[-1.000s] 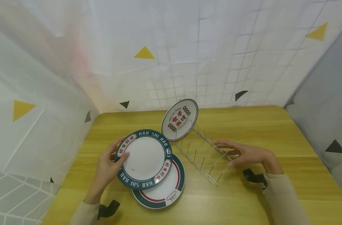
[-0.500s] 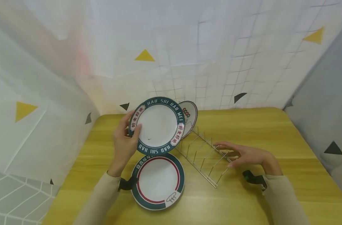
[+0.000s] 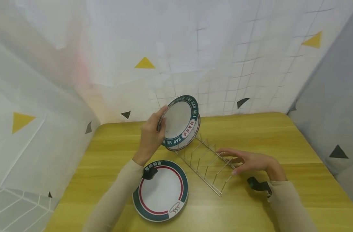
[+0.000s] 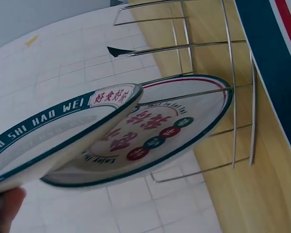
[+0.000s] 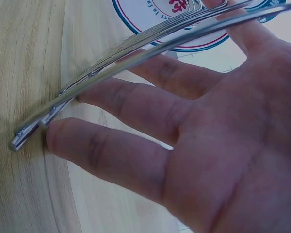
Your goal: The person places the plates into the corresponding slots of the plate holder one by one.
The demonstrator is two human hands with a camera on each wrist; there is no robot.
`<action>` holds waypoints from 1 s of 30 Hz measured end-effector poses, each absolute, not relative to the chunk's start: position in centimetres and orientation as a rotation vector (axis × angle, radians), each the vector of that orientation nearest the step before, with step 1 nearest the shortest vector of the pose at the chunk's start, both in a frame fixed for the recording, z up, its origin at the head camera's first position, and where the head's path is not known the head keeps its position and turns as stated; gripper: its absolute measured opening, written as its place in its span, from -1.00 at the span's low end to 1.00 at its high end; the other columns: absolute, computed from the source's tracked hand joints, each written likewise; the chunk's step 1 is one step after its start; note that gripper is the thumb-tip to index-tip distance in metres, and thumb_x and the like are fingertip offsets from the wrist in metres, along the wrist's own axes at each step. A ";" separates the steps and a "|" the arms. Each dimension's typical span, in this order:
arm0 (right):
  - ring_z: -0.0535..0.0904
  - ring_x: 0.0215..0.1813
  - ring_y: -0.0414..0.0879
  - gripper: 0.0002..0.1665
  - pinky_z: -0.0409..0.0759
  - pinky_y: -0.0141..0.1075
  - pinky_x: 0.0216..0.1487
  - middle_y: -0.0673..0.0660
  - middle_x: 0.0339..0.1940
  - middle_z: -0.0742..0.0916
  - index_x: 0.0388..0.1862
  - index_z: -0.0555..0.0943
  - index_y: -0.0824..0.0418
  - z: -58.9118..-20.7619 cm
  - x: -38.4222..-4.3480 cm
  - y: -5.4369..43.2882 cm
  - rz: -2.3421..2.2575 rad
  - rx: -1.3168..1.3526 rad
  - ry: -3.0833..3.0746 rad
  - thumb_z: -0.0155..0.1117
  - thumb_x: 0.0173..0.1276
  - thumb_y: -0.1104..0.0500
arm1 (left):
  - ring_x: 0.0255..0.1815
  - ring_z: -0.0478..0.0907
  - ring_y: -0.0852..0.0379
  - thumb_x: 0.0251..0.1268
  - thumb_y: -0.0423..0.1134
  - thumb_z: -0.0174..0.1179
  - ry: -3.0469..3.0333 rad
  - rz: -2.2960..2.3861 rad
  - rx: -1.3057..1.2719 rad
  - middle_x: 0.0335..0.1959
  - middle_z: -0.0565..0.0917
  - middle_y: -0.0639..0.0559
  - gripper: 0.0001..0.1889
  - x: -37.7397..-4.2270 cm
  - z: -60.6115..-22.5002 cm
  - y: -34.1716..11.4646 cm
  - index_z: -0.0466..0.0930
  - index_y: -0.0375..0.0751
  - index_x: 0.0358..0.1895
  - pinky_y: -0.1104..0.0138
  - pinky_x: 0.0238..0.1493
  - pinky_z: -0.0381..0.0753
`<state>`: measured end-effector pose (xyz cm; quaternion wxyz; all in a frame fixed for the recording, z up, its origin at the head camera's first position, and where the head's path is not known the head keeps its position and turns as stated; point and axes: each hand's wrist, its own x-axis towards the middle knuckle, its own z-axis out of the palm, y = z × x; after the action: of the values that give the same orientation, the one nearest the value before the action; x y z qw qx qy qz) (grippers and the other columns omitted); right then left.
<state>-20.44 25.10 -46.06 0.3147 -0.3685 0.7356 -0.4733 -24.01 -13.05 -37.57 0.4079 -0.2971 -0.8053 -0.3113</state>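
Left of centre, the left hand (image 3: 151,137) pinches between its fingers the rim of a tilted plate (image 3: 177,119) reading "HAO SHI HAO WEI" and "好食好味"; below, a green-rimmed plate (image 3: 160,190) lies on the surface (image 3: 280,135); behind the tilted one, a racked plate (image 4: 155,131) reads "Enjoy"; right of centre, the right hand (image 3: 251,161), fingers spread, touches the wire rack (image 3: 198,173).

Back wall (image 3: 115,42): white, creased, sheet-like, with thin grey grid lines, flat yellow triangles (image 3: 144,63) and small black shapes (image 3: 126,114). Left wall (image 3: 16,87) pale; right wall (image 3: 338,93) greyer. Yellow-brown wood-grain tabletop (image 3: 251,132), rounded far corners. Light diffuse.
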 end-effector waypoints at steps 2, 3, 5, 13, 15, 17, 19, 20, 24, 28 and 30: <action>0.01 0.50 0.47 -0.04 0.14 0.44 0.30 0.32 0.58 0.10 0.59 -0.05 0.17 -46.2 -20.6 25.0 -1.247 -0.972 1.938 0.24 0.36 0.32 | -0.47 0.45 0.09 0.34 -0.49 0.13 -2.045 -0.748 -0.752 -0.30 0.63 -0.13 -0.49 -24.3 -38.0 -12.7 0.41 -0.14 0.34 0.35 -0.49 0.53; 0.01 0.50 0.47 -0.04 0.14 0.45 0.30 0.30 0.58 0.10 0.59 -0.05 0.16 -46.2 -20.7 24.9 -1.247 -0.970 1.938 0.25 0.36 0.32 | -0.49 0.44 0.10 0.34 -0.49 0.13 -2.051 -0.735 -0.756 -0.32 0.62 -0.13 -0.49 -24.4 -38.3 -12.5 0.41 -0.14 0.35 0.36 -0.50 0.51; 0.02 0.50 0.48 -0.04 0.14 0.44 0.30 0.29 0.59 0.11 0.60 -0.05 0.15 -46.3 -20.9 24.9 -1.246 -0.965 1.942 0.25 0.36 0.32 | -0.51 0.42 0.11 0.34 -0.50 0.12 -2.065 -0.706 -0.768 -0.37 0.60 -0.10 -0.49 -24.7 -38.7 -12.1 0.41 -0.15 0.35 0.38 -0.52 0.48; 0.02 0.50 0.46 -0.04 0.16 0.43 0.29 0.31 0.59 0.09 0.60 -0.05 0.10 -46.5 -21.1 25.0 -1.235 -0.965 1.938 0.24 0.37 0.30 | -0.60 0.39 0.16 0.34 -0.49 0.09 -2.110 -0.679 -0.825 -0.35 0.60 -0.06 -0.47 -25.5 -39.9 -10.2 0.37 -0.10 0.36 0.46 -0.62 0.39; 0.02 0.51 0.45 -0.04 0.16 0.43 0.29 0.31 0.59 0.08 0.60 -0.05 0.08 -46.5 -21.2 25.1 -1.238 -0.964 1.945 0.24 0.37 0.31 | -0.60 0.36 0.16 0.37 -0.47 0.07 -2.119 -0.679 -0.817 -0.37 0.58 -0.06 -0.47 -26.0 -40.0 -9.7 0.36 -0.07 0.38 0.45 -0.61 0.36; 0.03 0.52 0.42 -0.04 0.17 0.42 0.29 0.31 0.59 0.08 0.60 -0.04 0.04 -46.6 -21.3 25.2 -1.242 -0.964 1.958 0.23 0.37 0.31 | -0.61 0.32 0.17 0.38 -0.47 0.06 -2.137 -0.688 -0.829 -0.36 0.59 -0.06 -0.47 -26.4 -40.2 -9.3 0.35 -0.06 0.39 0.45 -0.62 0.33; 0.03 0.52 0.39 -0.04 0.16 0.40 0.31 0.32 0.59 0.09 0.60 -0.04 0.05 -46.7 -21.4 25.2 -1.246 -0.971 1.957 0.22 0.37 0.33 | -0.63 0.28 0.21 0.38 -0.47 0.05 -2.171 -0.694 -0.846 -0.30 0.62 -0.07 -0.46 -26.6 -40.8 -9.0 0.34 -0.06 0.40 0.48 -0.61 0.31; 0.03 0.53 0.38 -0.04 0.16 0.39 0.31 0.33 0.59 0.08 0.60 -0.05 0.07 -46.7 -21.4 25.2 -1.247 -0.973 1.954 0.22 0.37 0.33 | -0.65 0.26 0.23 0.37 -0.49 0.06 -2.185 -0.699 -0.852 -0.25 0.64 -0.07 -0.45 -26.7 -41.1 -8.9 0.35 -0.07 0.40 0.50 -0.62 0.30; 0.04 0.51 0.43 -0.05 0.15 0.41 0.31 0.36 0.57 0.09 0.60 -0.06 0.13 -46.9 -21.4 24.8 -1.245 -0.984 1.937 0.20 0.38 0.33 | -0.71 0.21 0.29 0.31 -0.52 0.10 -2.225 -0.686 -0.824 -0.07 0.67 -0.10 -0.43 -26.3 -42.5 -9.1 0.37 -0.10 0.39 0.54 -0.66 0.27; 0.07 0.46 0.53 -0.06 0.17 0.45 0.27 0.35 0.57 0.11 0.60 -0.05 0.08 -47.2 -21.2 24.6 -1.241 -0.954 1.949 0.21 0.39 0.31 | -0.72 0.24 0.24 0.37 -0.47 0.07 -2.276 -0.610 -0.736 -0.05 0.64 -0.10 -0.44 -25.7 -43.2 -9.3 0.30 -0.06 0.41 0.50 -0.69 0.29; 0.09 0.45 0.53 -0.06 0.18 0.45 0.26 0.34 0.57 0.12 0.60 -0.05 0.10 -47.2 -21.2 24.6 -1.239 -0.939 1.960 0.22 0.39 0.30 | -0.69 0.30 0.20 0.40 -0.44 0.04 -2.312 -0.573 -0.707 -0.06 0.61 -0.12 -0.46 -25.4 -43.5 -9.5 0.26 -0.07 0.41 0.49 -0.69 0.33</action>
<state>-21.19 24.61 -47.18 0.3147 -0.3563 0.7436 -0.4701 -25.42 -9.46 -43.47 0.3227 -0.2694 -0.8808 -0.2181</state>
